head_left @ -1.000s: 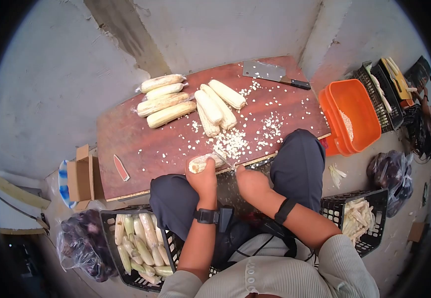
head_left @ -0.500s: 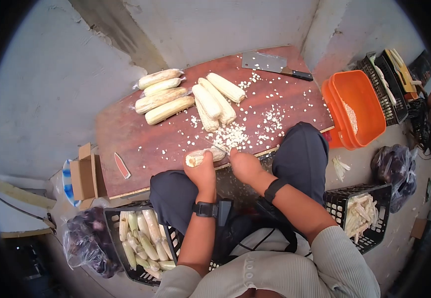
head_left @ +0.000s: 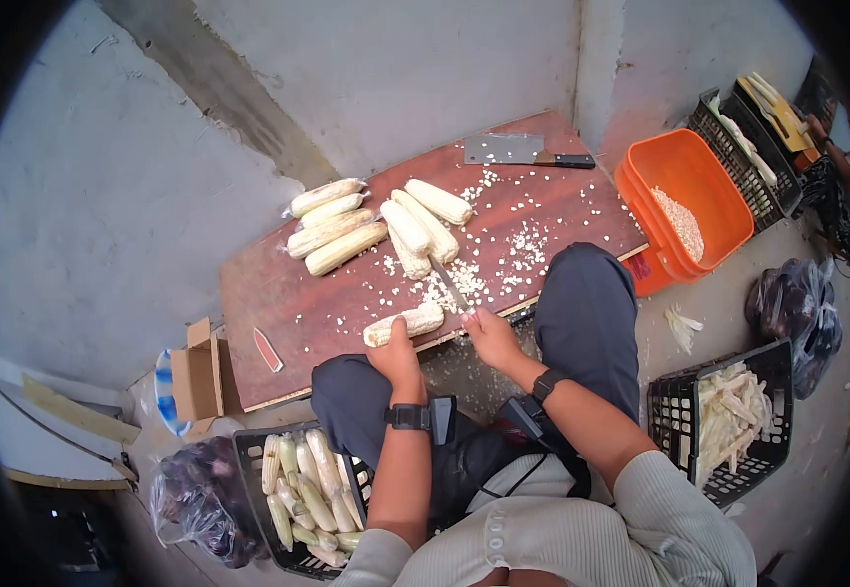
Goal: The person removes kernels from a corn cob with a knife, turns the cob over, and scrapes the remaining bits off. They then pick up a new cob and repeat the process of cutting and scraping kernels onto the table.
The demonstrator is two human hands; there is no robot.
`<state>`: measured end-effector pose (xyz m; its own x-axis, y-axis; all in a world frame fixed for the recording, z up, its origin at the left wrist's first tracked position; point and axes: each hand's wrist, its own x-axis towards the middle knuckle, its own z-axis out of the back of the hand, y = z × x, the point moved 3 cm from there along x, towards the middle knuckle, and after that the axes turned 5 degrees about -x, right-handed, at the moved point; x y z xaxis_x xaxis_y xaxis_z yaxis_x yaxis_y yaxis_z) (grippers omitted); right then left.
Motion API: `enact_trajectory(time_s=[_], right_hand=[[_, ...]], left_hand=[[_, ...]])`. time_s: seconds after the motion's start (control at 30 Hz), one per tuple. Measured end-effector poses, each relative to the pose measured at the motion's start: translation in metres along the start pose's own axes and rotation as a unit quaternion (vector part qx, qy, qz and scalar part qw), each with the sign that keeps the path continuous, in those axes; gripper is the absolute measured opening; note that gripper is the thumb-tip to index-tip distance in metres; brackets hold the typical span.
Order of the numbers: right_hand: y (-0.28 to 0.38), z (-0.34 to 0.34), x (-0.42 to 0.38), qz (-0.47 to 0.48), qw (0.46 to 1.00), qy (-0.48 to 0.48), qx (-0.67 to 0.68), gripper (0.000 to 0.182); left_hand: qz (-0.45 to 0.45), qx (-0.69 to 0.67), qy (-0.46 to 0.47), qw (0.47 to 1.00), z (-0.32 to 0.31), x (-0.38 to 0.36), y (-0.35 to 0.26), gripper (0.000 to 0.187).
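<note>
My left hand (head_left: 397, 360) is closed around a corn cob (head_left: 407, 325) at the front edge of the red-brown table (head_left: 278, 303). In my right hand (head_left: 489, 337) is a knife (head_left: 449, 284), its blade pointing away from me over loose corn kernels (head_left: 476, 286). The blade is apart from the held cob. Several pale ears of corn (head_left: 431, 227) lie stacked just beyond the blade tip. To their left, more ears that look plastic-wrapped (head_left: 337, 231) lie side by side.
A cleaver (head_left: 518, 150) lies at the table's back right. An orange bucket (head_left: 684, 201) with kernels stands right of the table. Black crates of corn (head_left: 312, 489) and stripped cobs (head_left: 733, 411) flank my legs. A red blade sheath (head_left: 268, 350) and cardboard box (head_left: 195, 377) are left.
The knife has come away from the held cob and now points forward over the kernels. More of the cob shows. The whole view has shifted slightly.
</note>
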<state>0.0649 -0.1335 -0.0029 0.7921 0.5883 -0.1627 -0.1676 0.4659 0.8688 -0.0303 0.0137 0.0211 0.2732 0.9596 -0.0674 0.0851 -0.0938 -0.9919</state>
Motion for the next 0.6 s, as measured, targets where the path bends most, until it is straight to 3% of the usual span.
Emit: enact_trajectory(time_s=[0.07,0.17,0.3,0.43,0.6], right_hand=[[-0.004,0.007,-0.003,-0.004,0.999,-0.025,-0.034,0.032],[0.001,0.017,-0.011,0.009,0.988,0.027,-0.150,0.029],[0.002,0.001,-0.015,0.137,0.966,0.024,-0.217,0.028],[0.007,-0.008,-0.008,0.088,0.957,0.052,-0.272,0.026],[-0.011,0.017,0.019,0.057,0.941,-0.013,-0.335,0.027]], left_hand=[[-0.004,-0.012,-0.008,1.000,0.002,0.000,-0.004,0.012],[0.020,-0.098,-0.023,0.995,0.004,0.000,-0.018,0.012],[0.009,-0.133,-0.074,0.988,0.006,-0.001,-0.034,0.010],[0.008,-0.130,-0.075,0.989,0.007,0.003,-0.030,0.013],[0.032,-0.167,-0.075,0.983,0.007,0.001,-0.036,0.013]])
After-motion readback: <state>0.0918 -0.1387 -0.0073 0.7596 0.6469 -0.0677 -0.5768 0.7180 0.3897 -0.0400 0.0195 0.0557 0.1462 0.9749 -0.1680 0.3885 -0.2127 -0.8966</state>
